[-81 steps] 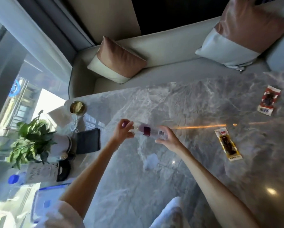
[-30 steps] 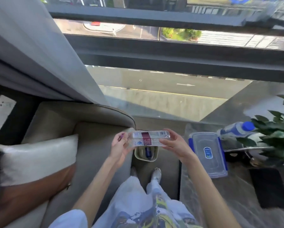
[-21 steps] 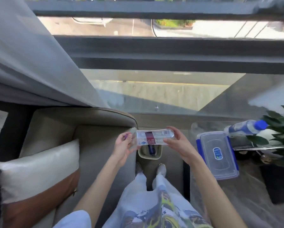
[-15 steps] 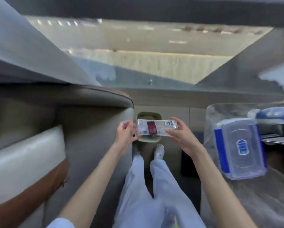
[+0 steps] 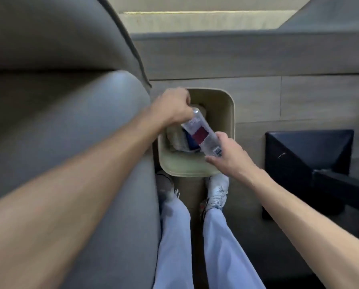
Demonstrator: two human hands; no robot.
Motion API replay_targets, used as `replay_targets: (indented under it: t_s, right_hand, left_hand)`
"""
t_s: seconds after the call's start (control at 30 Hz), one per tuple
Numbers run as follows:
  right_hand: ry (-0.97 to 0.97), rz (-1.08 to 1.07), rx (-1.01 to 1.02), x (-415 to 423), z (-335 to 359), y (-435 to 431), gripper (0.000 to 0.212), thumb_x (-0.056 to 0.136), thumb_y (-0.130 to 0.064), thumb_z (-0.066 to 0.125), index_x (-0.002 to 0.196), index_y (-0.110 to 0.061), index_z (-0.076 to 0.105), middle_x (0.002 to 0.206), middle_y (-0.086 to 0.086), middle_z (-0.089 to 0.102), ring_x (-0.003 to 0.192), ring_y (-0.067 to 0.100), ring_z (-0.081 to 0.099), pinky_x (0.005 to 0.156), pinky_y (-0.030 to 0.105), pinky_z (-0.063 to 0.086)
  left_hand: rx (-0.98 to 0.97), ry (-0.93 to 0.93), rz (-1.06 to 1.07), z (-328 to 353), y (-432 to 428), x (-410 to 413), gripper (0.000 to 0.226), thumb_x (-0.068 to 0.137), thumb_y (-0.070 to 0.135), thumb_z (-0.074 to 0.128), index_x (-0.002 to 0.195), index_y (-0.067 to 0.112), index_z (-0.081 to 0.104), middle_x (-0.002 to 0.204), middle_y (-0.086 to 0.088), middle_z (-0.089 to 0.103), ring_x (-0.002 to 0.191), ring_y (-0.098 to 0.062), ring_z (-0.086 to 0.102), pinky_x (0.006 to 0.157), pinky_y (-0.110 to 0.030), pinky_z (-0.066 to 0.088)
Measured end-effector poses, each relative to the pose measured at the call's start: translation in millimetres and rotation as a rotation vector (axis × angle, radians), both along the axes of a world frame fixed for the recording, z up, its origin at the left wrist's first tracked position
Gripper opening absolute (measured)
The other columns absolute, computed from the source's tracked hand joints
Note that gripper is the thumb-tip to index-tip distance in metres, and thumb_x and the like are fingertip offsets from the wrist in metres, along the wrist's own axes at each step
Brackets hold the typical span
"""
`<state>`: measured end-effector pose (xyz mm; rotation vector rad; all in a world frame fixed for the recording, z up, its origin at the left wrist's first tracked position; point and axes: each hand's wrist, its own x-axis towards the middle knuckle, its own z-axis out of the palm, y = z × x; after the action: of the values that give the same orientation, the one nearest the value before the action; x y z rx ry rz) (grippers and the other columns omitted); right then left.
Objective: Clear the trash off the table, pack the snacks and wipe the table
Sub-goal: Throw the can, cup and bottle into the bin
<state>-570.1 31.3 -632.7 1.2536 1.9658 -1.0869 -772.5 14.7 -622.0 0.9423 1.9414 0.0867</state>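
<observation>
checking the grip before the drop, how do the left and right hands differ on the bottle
The left hand curls like a fist round the cap end of the bottle; the right hand holds the base end, by the barcode, with looser fingers. The left hand is over the far left corner of the bin, the right hand over its near right corner. Both hold the same tilted bottle above the bin.

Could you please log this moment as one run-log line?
left hand: grips top end | right hand: holds base | clear maroon-labelled plastic bottle: tilted above beige rounded-square bin
</observation>
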Motion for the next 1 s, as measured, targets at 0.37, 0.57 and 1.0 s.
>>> replay_targets:
  t_s: [0.37, 0.57, 1.0]
  right_hand:
    - [-0.308, 0.061, -0.032, -17, -145, -9, 0.069, 0.086, -0.029, 0.065, 0.14, -0.005, 0.027, 0.131, 0.018, 0.053, 0.12, 0.038, 0.053, 0.092, 0.039, 0.047]
    - [-0.32, 0.062, 0.002, -21, -176, -14, 0.056, 0.089, -0.019, 0.061, 0.136, -0.01, 0.032, 0.136, 0.016, 0.049, 0.123, 0.036, 0.05, 0.093, 0.04, 0.045]
    - [-0.133, 0.174, 0.104, -1, 54, -29, 0.046, 0.093, -0.04, 0.047, 0.134, -0.02, 0.046, 0.131, 0.008, 0.057, 0.116, 0.032, 0.056, 0.093, 0.041, 0.045]
  left_hand:
    - [-0.175, 0.093, -0.536, -156, 24, 20, 0.036, 0.088, 0.011, 0.054, 0.123, 0.006, 0.054, 0.124, -0.019, 0.058, 0.112, -0.036, 0.057, 0.092, -0.039, 0.047]
    - [-0.207, 0.153, -0.513, -188, 3, 23, 0.044, 0.088, 0.009, 0.049, 0.132, 0.006, 0.049, 0.137, -0.019, 0.047, 0.123, -0.036, 0.05, 0.099, -0.038, 0.045]
    - [0.195, 0.082, -0.396, 21, -82, 39, 0.039, 0.084, 0.008, 0.043, 0.119, 0.006, 0.058, 0.124, -0.012, 0.058, 0.118, -0.031, 0.052, 0.097, -0.043, 0.047]
